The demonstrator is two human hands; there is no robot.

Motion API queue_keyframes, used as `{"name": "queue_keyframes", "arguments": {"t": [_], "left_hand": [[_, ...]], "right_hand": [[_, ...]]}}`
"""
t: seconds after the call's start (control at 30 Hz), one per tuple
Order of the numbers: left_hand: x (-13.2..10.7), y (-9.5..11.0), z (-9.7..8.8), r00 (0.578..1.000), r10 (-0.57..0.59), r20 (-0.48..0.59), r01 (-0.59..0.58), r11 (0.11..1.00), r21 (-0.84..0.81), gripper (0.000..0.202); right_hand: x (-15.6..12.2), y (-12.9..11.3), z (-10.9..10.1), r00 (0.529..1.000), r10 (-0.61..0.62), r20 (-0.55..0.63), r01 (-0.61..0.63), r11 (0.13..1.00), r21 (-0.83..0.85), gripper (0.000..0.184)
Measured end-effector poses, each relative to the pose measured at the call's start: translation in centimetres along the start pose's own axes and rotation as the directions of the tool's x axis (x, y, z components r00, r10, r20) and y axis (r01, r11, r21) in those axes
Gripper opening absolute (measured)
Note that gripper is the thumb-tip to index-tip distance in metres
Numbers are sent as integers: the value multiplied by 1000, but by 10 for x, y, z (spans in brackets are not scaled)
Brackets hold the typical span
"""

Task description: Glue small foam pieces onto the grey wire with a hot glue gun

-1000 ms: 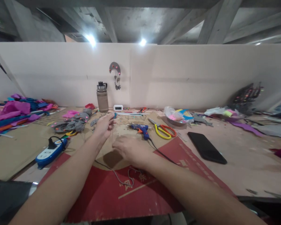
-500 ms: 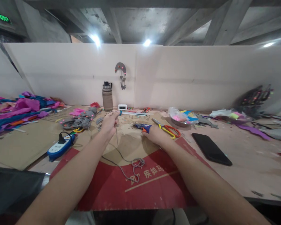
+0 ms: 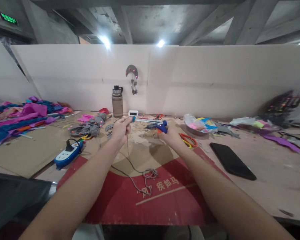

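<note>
String: slack on the red board, running up to the left hand; loose loops could snag and tug.
Scissors: handles beside the right hand; a sideways swing could knock them.
Right hand: closed around the glue gun above the board; if hot, a slip could burn.
Left hand: pinching a small blue piece; weak grip could drop it.

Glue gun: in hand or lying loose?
In hand: the right hand is wrapped around the grip of the blue glue gun.
</note>
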State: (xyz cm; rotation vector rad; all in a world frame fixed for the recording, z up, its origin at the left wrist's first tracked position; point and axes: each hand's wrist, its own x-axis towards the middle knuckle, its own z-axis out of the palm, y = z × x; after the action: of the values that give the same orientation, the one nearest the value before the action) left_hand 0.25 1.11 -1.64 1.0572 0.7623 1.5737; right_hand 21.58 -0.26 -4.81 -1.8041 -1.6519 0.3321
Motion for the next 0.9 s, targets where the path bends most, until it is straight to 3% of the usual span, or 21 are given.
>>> {"name": "queue_keyframes", "arguments": {"t": [0.17,0.43,0.53,0.6,0.77,0.9], "left_hand": [[1,-2,-2,999,23,24,-24,999,25,27],[1,-2,-3,993,116,-17,-113,984,137,29],[2,0,-4,995,94,-14,-91,988,128,32],[2,0,-4,997,75,-5,-74,990,116,33],[1,-1,-4,997,75,24,-76,994,80,34],[0,1,-4,997,78,28,-80,995,60,34]], "right_hand": [[-15,-20,-12,980,-115,-163,160,941,298,26],[-35,-63,-11,974,-159,-164,228,691,686,33],[-36,-80,-20,920,-305,-248,384,565,730,33],[-38,-83,-22,878,-377,-296,466,525,712,32],[-46,-63,-11,894,-332,-301,448,662,601,31],[-46,-49,-6,874,-393,-286,486,720,496,30]]}}
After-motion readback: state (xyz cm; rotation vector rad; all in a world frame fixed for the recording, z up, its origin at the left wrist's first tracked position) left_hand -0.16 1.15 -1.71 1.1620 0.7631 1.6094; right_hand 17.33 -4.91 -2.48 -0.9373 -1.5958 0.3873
